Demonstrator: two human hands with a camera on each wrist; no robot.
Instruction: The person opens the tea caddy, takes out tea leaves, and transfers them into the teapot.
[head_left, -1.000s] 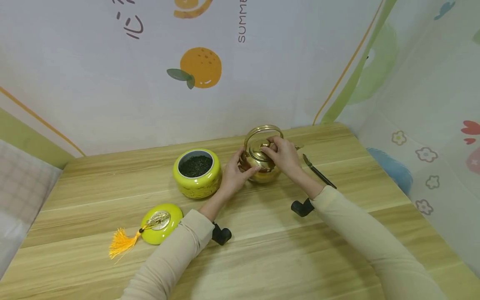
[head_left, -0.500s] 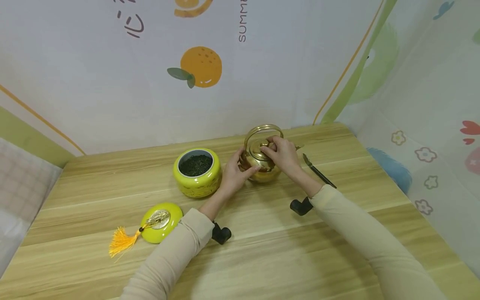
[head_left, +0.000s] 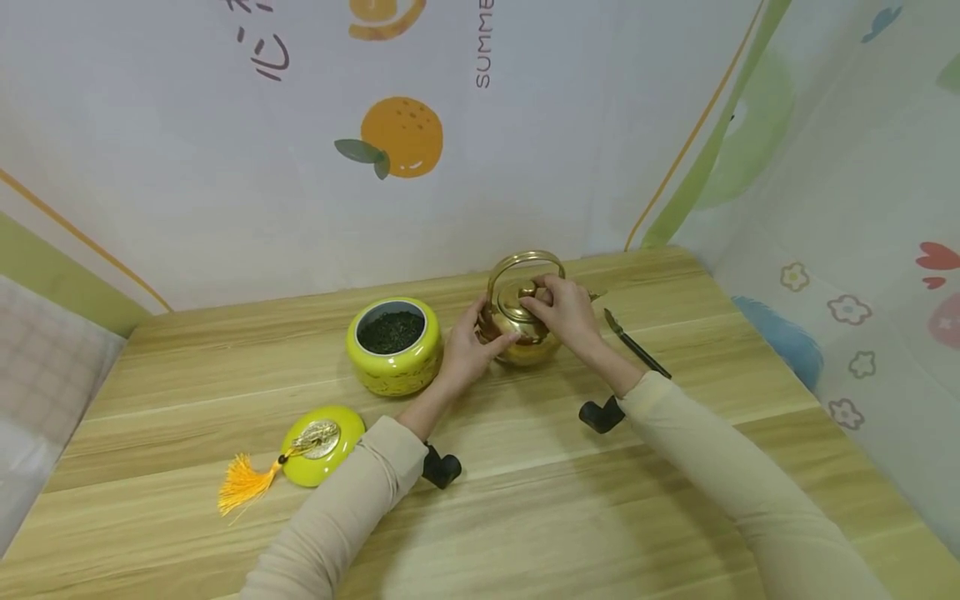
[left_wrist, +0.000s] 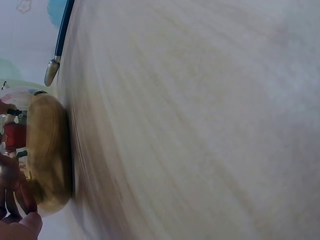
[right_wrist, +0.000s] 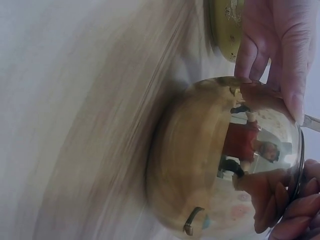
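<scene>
A shiny brass teapot (head_left: 525, 353) with an arched top handle (head_left: 525, 255) stands upright at the back of the table. My left hand (head_left: 467, 357) grips its left side, thumb across the front and fingers around the body. From the right, my right hand (head_left: 570, 313) pinches the knob of the teapot lid (head_left: 512, 312), which sits on the opening. The right wrist view shows the left hand (right_wrist: 282, 37) against the polished teapot body (right_wrist: 185, 160). Part of the spout is hidden behind the right hand.
Left of the teapot stands a yellow-green jar (head_left: 397, 375) of dark tea leaves. Its lid (head_left: 341, 467), with an orange tassel (head_left: 246, 485), lies nearer. Right of the teapot lies a dark-handled small spoon (head_left: 642, 352). Black wrist-camera mounts (head_left: 600, 415) show beside the sleeves.
Both hands keep their places on the teapot. Slightly more of the lid's knob shows beside the right fingers; otherwise the scene is the same.
</scene>
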